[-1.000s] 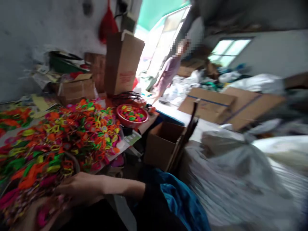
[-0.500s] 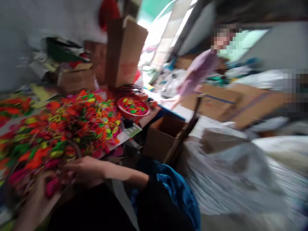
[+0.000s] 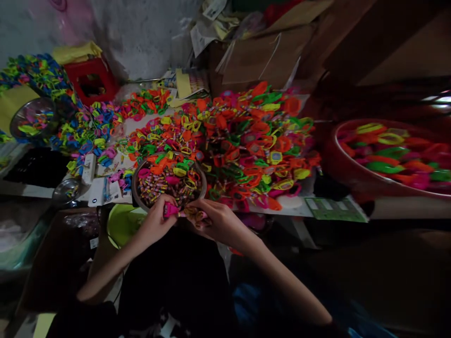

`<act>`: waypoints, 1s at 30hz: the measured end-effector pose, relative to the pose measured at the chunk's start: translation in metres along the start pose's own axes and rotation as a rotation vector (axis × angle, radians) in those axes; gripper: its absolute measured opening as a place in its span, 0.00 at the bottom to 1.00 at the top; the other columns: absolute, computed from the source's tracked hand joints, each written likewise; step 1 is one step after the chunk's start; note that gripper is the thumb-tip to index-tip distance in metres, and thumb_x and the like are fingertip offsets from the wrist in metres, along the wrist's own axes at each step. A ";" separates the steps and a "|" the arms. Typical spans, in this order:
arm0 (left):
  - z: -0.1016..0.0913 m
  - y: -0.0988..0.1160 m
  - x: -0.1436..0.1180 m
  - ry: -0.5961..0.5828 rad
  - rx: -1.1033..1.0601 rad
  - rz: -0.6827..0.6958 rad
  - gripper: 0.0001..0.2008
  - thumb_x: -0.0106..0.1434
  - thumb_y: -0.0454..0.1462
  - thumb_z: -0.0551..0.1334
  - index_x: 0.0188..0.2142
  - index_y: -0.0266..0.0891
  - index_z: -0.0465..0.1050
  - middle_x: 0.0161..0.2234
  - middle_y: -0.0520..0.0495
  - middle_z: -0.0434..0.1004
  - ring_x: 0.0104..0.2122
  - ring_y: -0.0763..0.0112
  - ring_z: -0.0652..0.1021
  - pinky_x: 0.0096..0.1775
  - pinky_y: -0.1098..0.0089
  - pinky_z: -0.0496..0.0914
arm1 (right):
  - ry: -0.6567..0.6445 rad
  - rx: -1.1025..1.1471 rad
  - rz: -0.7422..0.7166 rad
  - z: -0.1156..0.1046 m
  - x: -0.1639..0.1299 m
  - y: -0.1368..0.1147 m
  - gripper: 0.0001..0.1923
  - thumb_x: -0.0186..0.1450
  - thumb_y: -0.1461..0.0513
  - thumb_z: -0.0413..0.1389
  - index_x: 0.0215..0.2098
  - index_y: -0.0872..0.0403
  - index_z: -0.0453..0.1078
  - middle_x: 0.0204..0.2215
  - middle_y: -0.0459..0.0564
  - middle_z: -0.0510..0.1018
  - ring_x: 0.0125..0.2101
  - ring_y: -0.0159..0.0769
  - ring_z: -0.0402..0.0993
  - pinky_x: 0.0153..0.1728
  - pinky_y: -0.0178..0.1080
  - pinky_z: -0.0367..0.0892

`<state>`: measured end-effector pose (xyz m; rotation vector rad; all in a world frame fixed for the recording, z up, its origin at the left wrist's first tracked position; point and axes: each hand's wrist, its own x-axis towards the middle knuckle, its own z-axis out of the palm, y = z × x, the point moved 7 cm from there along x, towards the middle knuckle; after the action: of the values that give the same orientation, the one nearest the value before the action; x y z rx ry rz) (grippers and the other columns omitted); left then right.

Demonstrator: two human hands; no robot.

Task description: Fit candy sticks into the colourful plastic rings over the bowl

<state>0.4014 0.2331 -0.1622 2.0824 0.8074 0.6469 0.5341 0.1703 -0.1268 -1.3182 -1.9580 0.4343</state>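
Note:
My left hand (image 3: pixel 158 219) is closed around a bright pink plastic toy watch (image 3: pixel 171 209). Right beside it, my right hand (image 3: pixel 220 219) pinches several small striped wrapped pieces (image 3: pixel 199 216), which look like candy rolls. One piece meets the pink toy between the two hands. Just beyond my fingers sits a round bowl (image 3: pixel 203 188) full of the same small pieces, with a few coloured toys on top. A large heap of orange, green, yellow and pink toy watches (image 3: pixel 246 145) spreads behind and to the right of the bowl.
A red basin (image 3: pixel 338 141) of toys stands at right. Blue and green toys (image 3: pixel 88 126), a red stool (image 3: pixel 75 77), a metal bowl (image 3: pixel 16 124) and a white power strip (image 3: pixel 89 169) are at left. A cardboard box (image 3: pixel 260 58) stands behind; a lime-green tub (image 3: pixel 114 225) sits below the table edge.
My view has swung left, from the room and a co-worker to the table before me. Both hands now appear near the middle, still close together at the bowl with the pink toy.

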 end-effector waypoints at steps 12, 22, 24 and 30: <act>0.001 0.012 0.004 0.106 0.119 0.099 0.11 0.61 0.29 0.52 0.43 0.38 0.60 0.40 0.46 0.66 0.43 0.69 0.70 0.46 0.67 0.66 | 0.022 0.079 0.097 -0.003 -0.002 0.009 0.15 0.58 0.69 0.54 0.44 0.56 0.66 0.34 0.51 0.76 0.35 0.35 0.75 0.34 0.33 0.67; 0.008 0.030 0.007 -0.130 0.429 0.337 0.11 0.64 0.39 0.58 0.44 0.37 0.62 0.44 0.42 0.68 0.46 0.64 0.71 0.46 0.65 0.69 | -0.025 0.059 0.024 -0.010 -0.006 0.007 0.15 0.60 0.69 0.54 0.45 0.55 0.65 0.36 0.52 0.76 0.37 0.36 0.74 0.37 0.34 0.68; 0.009 0.033 0.006 -0.128 0.530 0.407 0.11 0.66 0.41 0.56 0.44 0.36 0.63 0.43 0.42 0.69 0.44 0.64 0.72 0.45 0.65 0.70 | -0.025 0.038 -0.024 -0.012 -0.007 0.004 0.14 0.60 0.69 0.53 0.45 0.56 0.64 0.36 0.53 0.76 0.36 0.36 0.73 0.36 0.34 0.67; 0.011 0.046 0.000 -0.072 0.715 0.603 0.11 0.68 0.41 0.53 0.44 0.35 0.65 0.38 0.42 0.71 0.42 0.64 0.73 0.44 0.64 0.70 | -0.022 0.086 -0.093 -0.019 -0.010 -0.005 0.11 0.64 0.68 0.49 0.44 0.55 0.63 0.35 0.52 0.75 0.35 0.34 0.71 0.35 0.33 0.67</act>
<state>0.4232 0.2055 -0.1309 3.0365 0.3735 0.6399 0.5470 0.1568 -0.1145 -1.1687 -1.9873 0.4841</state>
